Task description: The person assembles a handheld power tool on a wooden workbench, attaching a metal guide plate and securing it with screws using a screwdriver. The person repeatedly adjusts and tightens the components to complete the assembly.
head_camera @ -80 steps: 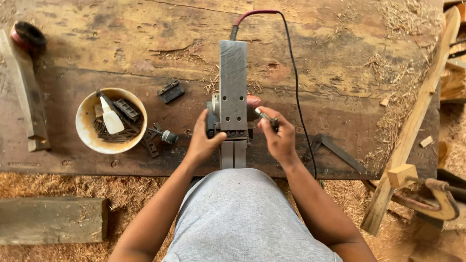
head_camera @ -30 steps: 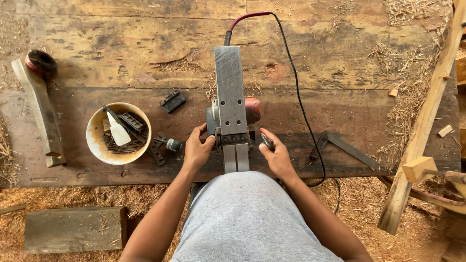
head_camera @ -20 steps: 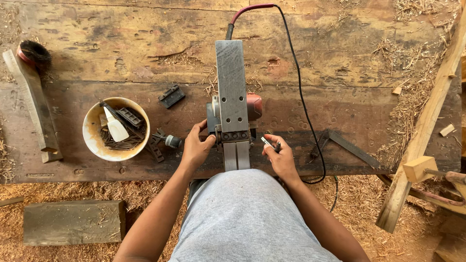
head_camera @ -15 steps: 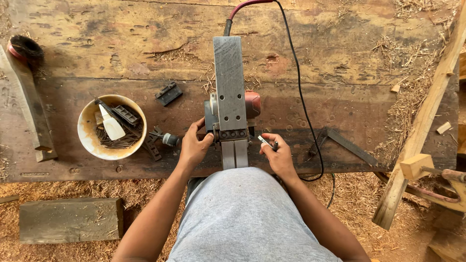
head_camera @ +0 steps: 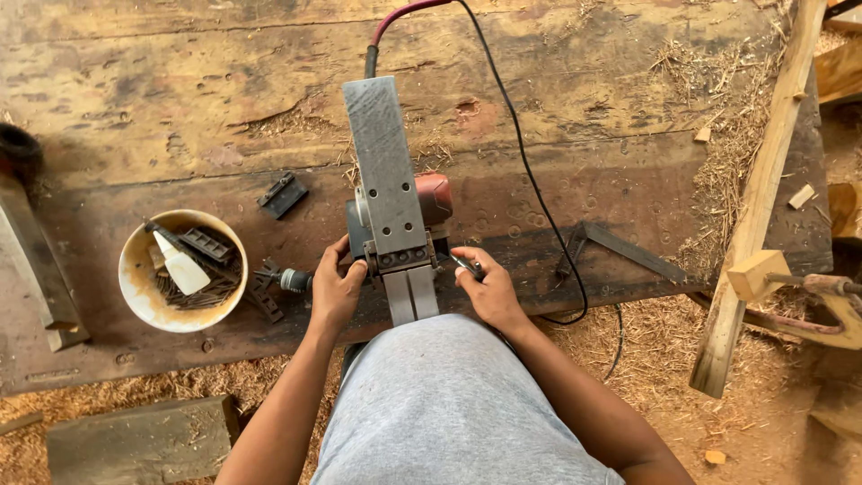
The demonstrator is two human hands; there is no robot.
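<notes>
Workbench [head_camera: 575, 117]: broad, worn wooden planks, stained and scarred, filling the upper two thirds of the frame; sawdust and shavings strewn along the right side and near edge.

Floor [head_camera: 682, 386]: covered in sawdust and shavings, lower frame, left and right of the seated person in a grey shirt.

Timber [head_camera: 759, 198]: long pale length, slanting from upper right down to lower right, crossing the bench edge.

Block [head_camera: 144, 440]: dark weathered wood, lying on the floor at lower left.

Planer [head_camera: 388, 189]: electric, upturned at centre of the bench, flat grey sole facing up, red motor housing on its right side, near end pointing at the person.

Cord [head_camera: 525, 171]: dark, running from the top of the frame, looping right of the planer down over the bench edge.

Bowl [head_camera: 184, 269]: round, pale, left of centre, holding nails, a white-tipped piece and a dark ribbed piece.

Square [head_camera: 628, 251]: dark metal angle, right of centre, flat on the bench.

Left hand [head_camera: 337, 292]: curled against the planer's left side near the blade block, gripping it.

Right hand [head_camera: 485, 287]: closed on a small slim tool [head_camera: 467, 265], tip close to the planer's right side.

Clip [head_camera: 282, 194]: small dark metal part, left of the planer.
</notes>
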